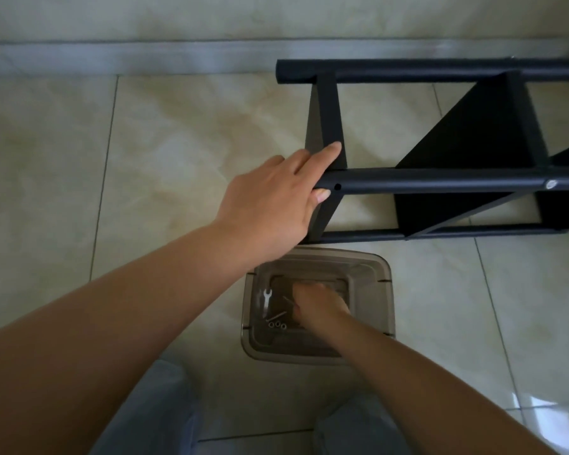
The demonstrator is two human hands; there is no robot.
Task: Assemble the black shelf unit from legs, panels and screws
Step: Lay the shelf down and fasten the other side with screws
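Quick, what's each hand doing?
Left hand: holds the black leg.
Right hand: inside the bin; cannot tell.

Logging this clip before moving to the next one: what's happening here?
A person is partway through building a black shelf unit that lies on its side on the tiled floor. The left hand grips the end of one leg, next to an empty screw hole. The right hand reaches into a clear plastic bin holding a small wrench and loose hardware; what it grasps is hidden.
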